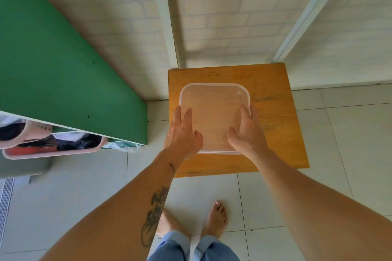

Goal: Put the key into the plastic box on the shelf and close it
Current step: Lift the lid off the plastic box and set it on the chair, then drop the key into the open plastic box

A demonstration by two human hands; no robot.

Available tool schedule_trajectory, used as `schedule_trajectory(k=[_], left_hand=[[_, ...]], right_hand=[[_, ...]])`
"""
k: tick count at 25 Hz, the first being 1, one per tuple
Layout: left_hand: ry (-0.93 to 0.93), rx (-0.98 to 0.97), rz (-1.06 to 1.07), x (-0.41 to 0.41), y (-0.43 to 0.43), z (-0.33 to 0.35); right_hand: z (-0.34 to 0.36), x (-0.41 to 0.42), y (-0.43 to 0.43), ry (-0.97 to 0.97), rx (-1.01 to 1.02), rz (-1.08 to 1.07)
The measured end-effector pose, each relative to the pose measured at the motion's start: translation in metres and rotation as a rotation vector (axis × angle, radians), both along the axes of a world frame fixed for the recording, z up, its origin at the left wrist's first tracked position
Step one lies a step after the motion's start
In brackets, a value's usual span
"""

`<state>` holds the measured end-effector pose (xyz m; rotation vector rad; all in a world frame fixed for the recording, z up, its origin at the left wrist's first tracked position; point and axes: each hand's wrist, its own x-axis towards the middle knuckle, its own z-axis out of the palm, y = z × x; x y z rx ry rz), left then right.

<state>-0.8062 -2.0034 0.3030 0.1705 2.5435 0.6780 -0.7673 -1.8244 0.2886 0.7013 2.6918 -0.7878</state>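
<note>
The clear square plastic box (214, 110), lid on, sits on the orange wooden bench (277, 144). The left hand (182, 133) lies spread, fingers straight, pressing on its left edge. The right hand (246, 133) curls over its right rim, thumb on the lid. A white brick-pattern wall (212, 27), pale floor tiles (350, 133) and a green board (53, 70) surround it.

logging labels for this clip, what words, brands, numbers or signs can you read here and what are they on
No text can be read anywhere in this view.
plastic box: clear, no label or brand shows.
pink item in the green unit at left: a short row of small marks, too blurred to read.
tattoo on the left forearm: a drawing, no letters can be made out.
wooden shelf: bare wood, no sign or number.
</note>
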Motion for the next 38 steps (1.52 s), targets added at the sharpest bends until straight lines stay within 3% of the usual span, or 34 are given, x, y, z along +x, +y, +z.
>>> schedule_trajectory(k=[5,10,17,22,30,38], left_hand=[[-0.059,0.006,0.040,-0.009,-0.009,0.028],[-0.005,0.029,0.140,-0.018,-0.036,0.124],[0.222,0.122,0.332,-0.009,-0.088,0.301],[0.394,0.103,0.422,0.005,-0.126,0.384],[0.506,0.084,0.585,0.022,-0.228,0.430],[0.587,0.112,0.602,-0.022,-0.353,0.403]], right_hand=[[0.033,-0.002,-0.003,-0.033,-0.047,0.012],[0.122,-0.007,-0.024,-0.035,-0.137,0.095],[0.287,-0.027,-0.082,0.115,-0.214,0.325],[0.364,-0.041,-0.127,0.245,-0.207,0.485],[0.422,-0.064,-0.223,0.389,-0.181,0.689],[0.411,-0.091,-0.325,0.371,-0.067,0.705]])
